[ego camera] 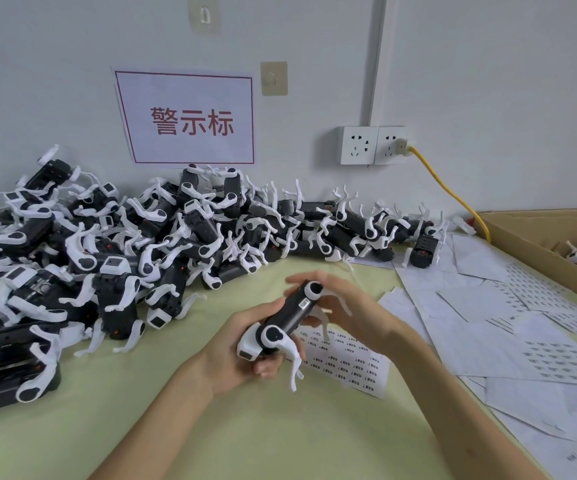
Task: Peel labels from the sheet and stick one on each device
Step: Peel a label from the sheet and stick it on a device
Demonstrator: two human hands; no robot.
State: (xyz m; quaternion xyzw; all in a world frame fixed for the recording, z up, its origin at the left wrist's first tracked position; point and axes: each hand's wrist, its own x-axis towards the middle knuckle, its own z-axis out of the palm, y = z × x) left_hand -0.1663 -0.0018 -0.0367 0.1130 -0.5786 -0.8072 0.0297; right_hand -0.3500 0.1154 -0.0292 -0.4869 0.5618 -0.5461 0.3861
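Nearest us, our left hand [231, 355] grips the device [281, 322] by its lower end, above the mat. It looks light and rigid, though its thin white legs seem breakable, so the black body is the safer hold. Our right hand [345, 310], fingers loose, touches its upper end where a label [303, 304] sits. Beyond lie the sheet [345, 358], then the pile [107, 254].

One head-worn wide-angle view, our only camera, we look forward and down from above and behind the left hand [235, 355] and right hand [345, 313], both close below us, bench [280, 438] beneath them, wall [487, 81] well beyond them
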